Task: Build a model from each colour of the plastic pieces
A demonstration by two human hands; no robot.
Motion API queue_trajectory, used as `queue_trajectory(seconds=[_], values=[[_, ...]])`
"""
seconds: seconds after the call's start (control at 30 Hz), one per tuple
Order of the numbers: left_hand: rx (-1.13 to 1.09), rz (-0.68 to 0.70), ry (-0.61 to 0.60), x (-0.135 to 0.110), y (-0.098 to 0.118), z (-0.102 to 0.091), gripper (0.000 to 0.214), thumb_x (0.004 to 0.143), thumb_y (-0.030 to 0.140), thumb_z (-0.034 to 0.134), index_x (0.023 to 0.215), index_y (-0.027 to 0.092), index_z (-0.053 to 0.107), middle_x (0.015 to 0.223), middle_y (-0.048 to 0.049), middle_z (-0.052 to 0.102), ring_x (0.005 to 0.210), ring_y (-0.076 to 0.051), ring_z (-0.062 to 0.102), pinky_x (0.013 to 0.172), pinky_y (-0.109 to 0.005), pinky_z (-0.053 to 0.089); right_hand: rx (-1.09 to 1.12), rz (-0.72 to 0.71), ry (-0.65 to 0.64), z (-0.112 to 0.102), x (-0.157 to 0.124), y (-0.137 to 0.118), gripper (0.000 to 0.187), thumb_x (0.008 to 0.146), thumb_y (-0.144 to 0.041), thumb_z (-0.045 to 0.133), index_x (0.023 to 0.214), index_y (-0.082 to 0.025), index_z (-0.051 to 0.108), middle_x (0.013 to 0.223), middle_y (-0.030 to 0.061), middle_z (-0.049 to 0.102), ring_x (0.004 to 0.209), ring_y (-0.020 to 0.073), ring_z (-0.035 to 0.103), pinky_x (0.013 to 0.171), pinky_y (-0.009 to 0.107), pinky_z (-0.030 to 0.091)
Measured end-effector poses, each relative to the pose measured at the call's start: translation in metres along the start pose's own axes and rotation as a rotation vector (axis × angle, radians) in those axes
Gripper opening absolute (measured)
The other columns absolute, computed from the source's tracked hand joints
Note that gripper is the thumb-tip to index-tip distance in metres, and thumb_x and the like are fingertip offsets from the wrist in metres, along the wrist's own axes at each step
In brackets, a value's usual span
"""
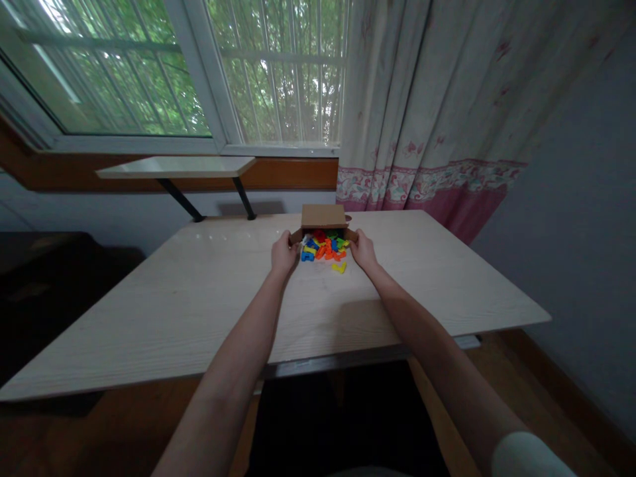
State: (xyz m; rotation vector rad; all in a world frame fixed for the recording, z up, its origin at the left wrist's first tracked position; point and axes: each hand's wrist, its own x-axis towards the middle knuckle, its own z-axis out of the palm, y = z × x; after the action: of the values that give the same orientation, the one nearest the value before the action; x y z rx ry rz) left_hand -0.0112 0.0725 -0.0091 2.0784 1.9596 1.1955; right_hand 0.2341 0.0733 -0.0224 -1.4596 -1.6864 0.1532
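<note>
A small brown cardboard box [322, 216] lies tipped toward me on the desk, its open side facing me. My left hand [284, 254] is closed on the box's left side flap, and my right hand [364, 250] grips the flap on the right. Colourful plastic pieces [325, 247] in blue, yellow, orange, red and green spill from the opening onto the desktop. One yellow piece [340, 267] lies apart, nearer to me. The inside of the box is mostly hidden by shadow and the pieces.
The pale wooden desk [209, 298] spans the view. A raised white shelf [179, 167] on black legs stands at its back left. Behind are a barred window [278, 73] and a floral curtain [422, 99]. A dark object [50, 298] sits left of the desk.
</note>
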Motion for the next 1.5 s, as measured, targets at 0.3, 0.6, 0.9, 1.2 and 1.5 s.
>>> queue_trajectory(seconds=[0.3, 0.6, 0.9, 1.2, 1.5], values=[[-0.003, 0.003, 0.012, 0.0, -0.001, 0.0, 0.008, 0.075, 0.021, 0.053, 0.081, 0.021, 0.048, 0.07, -0.0002, 0.055, 0.066, -0.016, 0.051, 0.058, -0.025, 0.029, 0.017, -0.005, -0.012, -0.005, -0.002, -0.003, 0.009, 0.074, -0.023, 0.043, 0.083, -0.021, 0.044, 0.067, 0.0026, 0.057, 0.061, 0.019, 0.05, 0.058, 0.027, 0.035], [-0.026, 0.003, 0.029, -0.002, 0.002, -0.003, 0.007, 0.074, 0.019, 0.05, 0.076, 0.021, 0.045, 0.066, 0.0018, 0.051, 0.064, -0.014, 0.047, 0.058, -0.024, 0.029, 0.026, -0.038, 0.002, -0.008, -0.002, -0.002, 0.006, 0.075, -0.024, 0.043, 0.081, -0.022, 0.044, 0.066, 0.0016, 0.055, 0.06, 0.0186, 0.049, 0.059, 0.027, 0.036], [-0.034, 0.0, 0.036, -0.004, 0.005, -0.007, 0.004, 0.074, 0.017, 0.048, 0.076, 0.021, 0.047, 0.067, 0.0011, 0.051, 0.065, -0.014, 0.047, 0.059, -0.024, 0.03, 0.024, -0.058, 0.008, -0.01, -0.003, -0.003, 0.004, 0.075, -0.021, 0.044, 0.079, -0.022, 0.044, 0.065, 0.0007, 0.055, 0.061, 0.0183, 0.05, 0.06, 0.027, 0.036], [-0.045, -0.004, 0.061, -0.003, 0.005, -0.006, 0.003, 0.074, 0.019, 0.047, 0.075, 0.021, 0.045, 0.066, 0.0012, 0.05, 0.063, -0.014, 0.045, 0.058, -0.024, 0.028, 0.074, -0.077, 0.038, -0.013, -0.003, -0.007, 0.004, 0.079, -0.025, 0.042, 0.077, -0.022, 0.044, 0.064, 0.0006, 0.054, 0.061, 0.0176, 0.05, 0.059, 0.026, 0.036], [-0.065, 0.002, 0.082, -0.003, 0.005, -0.009, 0.008, 0.075, 0.02, 0.049, 0.07, 0.021, 0.043, 0.064, 0.0017, 0.049, 0.065, -0.014, 0.048, 0.059, -0.023, 0.032, 0.095, -0.08, 0.043, -0.011, -0.001, -0.005, 0.005, 0.079, -0.025, 0.042, 0.078, -0.022, 0.045, 0.067, 0.0018, 0.059, 0.062, 0.0173, 0.052, 0.061, 0.026, 0.038]])
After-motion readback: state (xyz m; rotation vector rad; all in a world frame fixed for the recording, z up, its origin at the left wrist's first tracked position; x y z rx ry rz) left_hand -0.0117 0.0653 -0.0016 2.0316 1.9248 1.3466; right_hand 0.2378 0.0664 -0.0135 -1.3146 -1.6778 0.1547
